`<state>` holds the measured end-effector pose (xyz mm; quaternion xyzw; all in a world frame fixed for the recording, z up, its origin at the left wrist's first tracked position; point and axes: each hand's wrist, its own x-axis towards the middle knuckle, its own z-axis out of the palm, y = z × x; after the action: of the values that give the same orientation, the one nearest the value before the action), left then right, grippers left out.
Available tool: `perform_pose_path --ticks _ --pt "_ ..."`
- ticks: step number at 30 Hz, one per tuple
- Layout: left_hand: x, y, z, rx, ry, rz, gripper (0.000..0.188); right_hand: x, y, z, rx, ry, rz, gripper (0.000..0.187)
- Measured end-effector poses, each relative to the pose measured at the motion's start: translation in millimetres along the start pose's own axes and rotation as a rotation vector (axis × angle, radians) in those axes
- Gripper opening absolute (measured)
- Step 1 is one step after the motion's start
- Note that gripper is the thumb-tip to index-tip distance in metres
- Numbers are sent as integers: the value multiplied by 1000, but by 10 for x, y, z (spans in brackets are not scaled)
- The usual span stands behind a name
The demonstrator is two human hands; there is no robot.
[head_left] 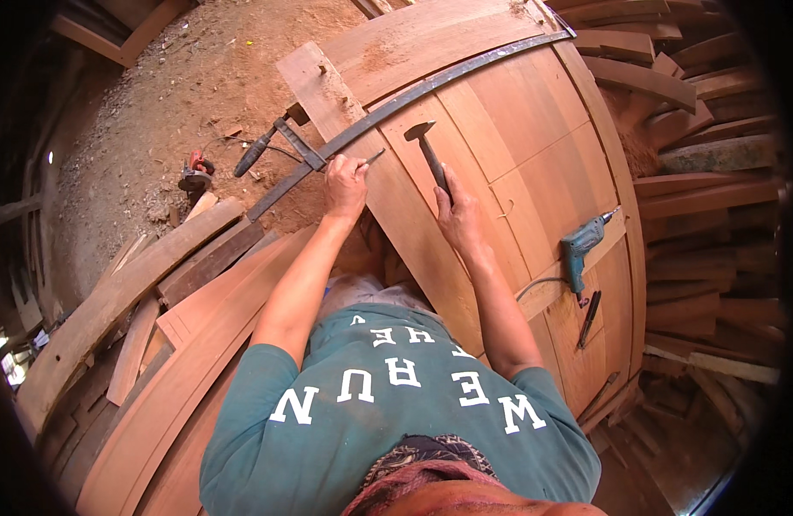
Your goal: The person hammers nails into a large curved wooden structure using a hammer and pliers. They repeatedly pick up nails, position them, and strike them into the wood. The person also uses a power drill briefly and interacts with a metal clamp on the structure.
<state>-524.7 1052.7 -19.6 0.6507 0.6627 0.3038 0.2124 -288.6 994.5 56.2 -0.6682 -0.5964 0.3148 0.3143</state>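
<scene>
My right hand [459, 217] is wrapped round the handle of a hammer [428, 153], whose dark metal head is raised over the wooden panel [500, 112]. Between the fingers of my left hand [346, 186] is a short, thin, dark pointed metal piece [376, 157]; its exact kind is too small to tell. It points toward the panel's near left edge board. Right beside that hand runs a long bar clamp [431, 83], laid across the panel, with its dark handle [255, 155] sticking out past the left edge.
A blue power drill [577, 249] with a cord and a dark slim tool [590, 318] lie on the panel's right part. Stacked boards [715, 189] stand along the right. More planks [190, 335] lie at left, near a red power tool [197, 170] on the dirt ground.
</scene>
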Motion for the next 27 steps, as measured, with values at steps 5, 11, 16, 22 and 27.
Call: perform_pose_path --ticks 5,11,16,22,27 --pt "33 27 27 3 -3 -27 9 -40 -84 -29 21 -69 120 46" --pt "46 -10 74 3 -5 -28 9 -45 36 77 48 -42 34 47" --pt "43 -38 70 27 0 -15 9 -22 -36 72 62 -50 27 48" --pt "42 -33 68 39 3 15 12 32 -117 51 44 -84 42 47" --pt "47 -65 73 53 -3 32 12 61 -147 105 35 -84 4 48"
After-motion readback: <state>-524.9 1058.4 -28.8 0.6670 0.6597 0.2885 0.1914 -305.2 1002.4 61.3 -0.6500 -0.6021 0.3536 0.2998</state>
